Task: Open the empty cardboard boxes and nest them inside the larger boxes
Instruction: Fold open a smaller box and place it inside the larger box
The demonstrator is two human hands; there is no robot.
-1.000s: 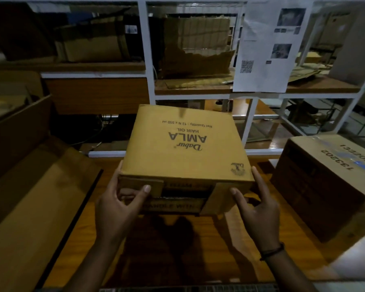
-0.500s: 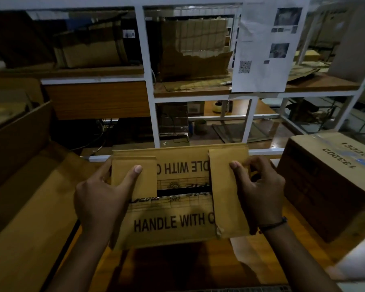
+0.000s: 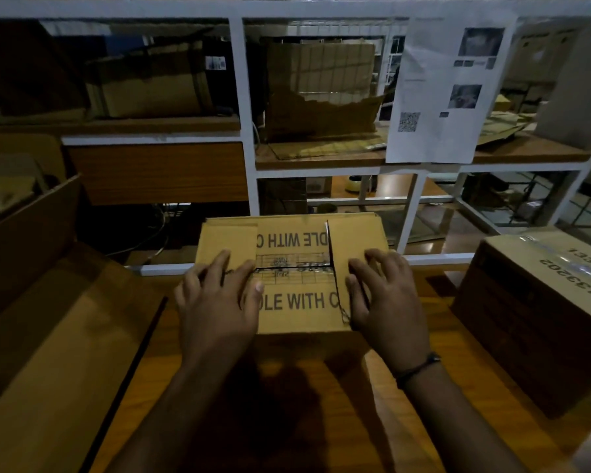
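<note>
While the small box [image 3: 297,302] sits on the wooden table [image 3: 321,421] straight ahead at twelve o'clock, folded top flaps up and reading HANDLE WITH CARE, my left hand [image 3: 215,302] lies flat and spread on its nine o'clock flap, thumb reaching onto the middle panel. My right hand [image 3: 389,298] rests on the three o'clock flap, fingers lightly bent, thumb along the flap's inner edge; whether it pinches that edge I cannot tell. A large open box [image 3: 48,336] lies at my nine o'clock and a taped closed box [image 3: 533,302] at three, both apart from the small one.
</note>
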